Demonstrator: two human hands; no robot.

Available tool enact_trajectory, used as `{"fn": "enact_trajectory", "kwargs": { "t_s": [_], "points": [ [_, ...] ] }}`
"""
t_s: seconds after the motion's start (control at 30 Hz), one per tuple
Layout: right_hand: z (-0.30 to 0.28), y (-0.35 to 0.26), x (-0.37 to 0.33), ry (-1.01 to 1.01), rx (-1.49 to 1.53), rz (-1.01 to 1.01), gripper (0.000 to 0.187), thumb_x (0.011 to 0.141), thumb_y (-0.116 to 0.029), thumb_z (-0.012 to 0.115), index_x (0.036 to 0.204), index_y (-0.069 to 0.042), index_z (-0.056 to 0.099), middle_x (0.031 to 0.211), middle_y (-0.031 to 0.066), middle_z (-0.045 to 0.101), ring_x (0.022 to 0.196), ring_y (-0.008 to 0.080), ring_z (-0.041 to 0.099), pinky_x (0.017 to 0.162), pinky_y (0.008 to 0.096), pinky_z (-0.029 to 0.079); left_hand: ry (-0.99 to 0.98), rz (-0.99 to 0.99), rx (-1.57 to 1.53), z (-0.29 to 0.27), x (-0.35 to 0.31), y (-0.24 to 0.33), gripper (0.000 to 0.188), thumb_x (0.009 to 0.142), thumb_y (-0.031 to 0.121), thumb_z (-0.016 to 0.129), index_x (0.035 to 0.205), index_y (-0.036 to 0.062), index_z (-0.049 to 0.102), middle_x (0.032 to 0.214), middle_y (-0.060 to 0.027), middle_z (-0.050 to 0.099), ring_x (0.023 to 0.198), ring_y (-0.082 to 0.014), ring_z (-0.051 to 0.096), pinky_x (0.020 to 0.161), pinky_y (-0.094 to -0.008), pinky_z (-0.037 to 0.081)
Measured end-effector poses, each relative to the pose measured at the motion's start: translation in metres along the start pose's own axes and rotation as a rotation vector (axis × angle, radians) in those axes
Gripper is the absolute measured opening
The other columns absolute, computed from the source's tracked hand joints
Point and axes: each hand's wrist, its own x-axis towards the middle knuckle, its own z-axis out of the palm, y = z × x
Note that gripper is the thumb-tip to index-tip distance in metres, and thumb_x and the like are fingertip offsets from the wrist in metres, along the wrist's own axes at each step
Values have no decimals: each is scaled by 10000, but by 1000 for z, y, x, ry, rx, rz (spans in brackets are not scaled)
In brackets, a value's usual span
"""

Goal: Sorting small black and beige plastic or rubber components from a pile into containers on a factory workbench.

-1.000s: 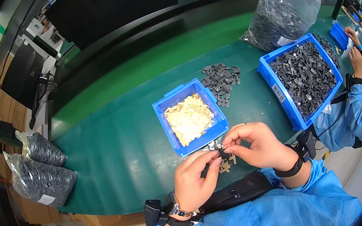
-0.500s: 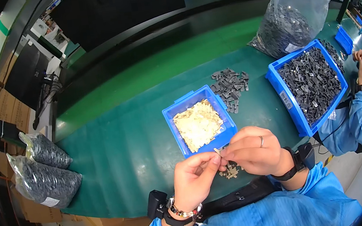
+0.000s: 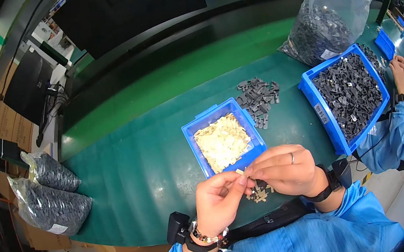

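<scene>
On the green table (image 3: 130, 161), directly ahead of the person, stands a small blue bin (image 3: 224, 138) filled with pale yellow flat pieces (image 3: 222, 141). Just beyond its far right corner lies a loose heap of dark grey parts (image 3: 258, 98). Further right sits a larger blue bin (image 3: 346, 99) loaded with dark grey parts of the same kind, and behind it a clear plastic bag (image 3: 332, 12) holding more of them. Two tied bags of dark parts (image 3: 50, 197) rest at the table's left edge. A co-worker's blue sleeve (image 3: 401, 130) shows beside the larger bin.

Both hands meet just in front of the small bin's near wall. The left hand (image 3: 217, 203) and the right hand (image 3: 282, 171) are closed to a pinch, fingertips touching, with a small pale piece (image 3: 241, 173) held between them (thumb and forefinger on each side). What else the right hand grips cannot be told; something dark shows under its fingers. Below the hands, a few tan pieces (image 3: 259, 196) lie on the table, apart from the fingers.
</scene>
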Motion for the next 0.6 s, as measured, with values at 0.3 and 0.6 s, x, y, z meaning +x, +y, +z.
{"fn": "enact_trajectory", "kwargs": {
  "t_s": [0.3, 0.6],
  "points": [
    [1, -18, 8, 28, 6, 340, 163, 757, -4, 778, 901, -7, 701, 827, 106, 730, 718, 248, 722, 656, 320, 576, 184, 154, 406, 17, 0, 4, 62, 933, -4, 625, 921, -52, 663, 835, -135, 715, 744, -140, 680, 679, -252, 550],
    [3, -20, 12, 85, 136, 583, 141, 790, -10, 750, 899, 14, 663, 847, 117, 730, 776, 210, 735, 701, 301, 583, 155, 330, 767, 16, 8, 10, 83, 907, -6, 633, 865, -57, 683, 787, -116, 707, 688, -136, 676, 627, -246, 535]
  ]
}}
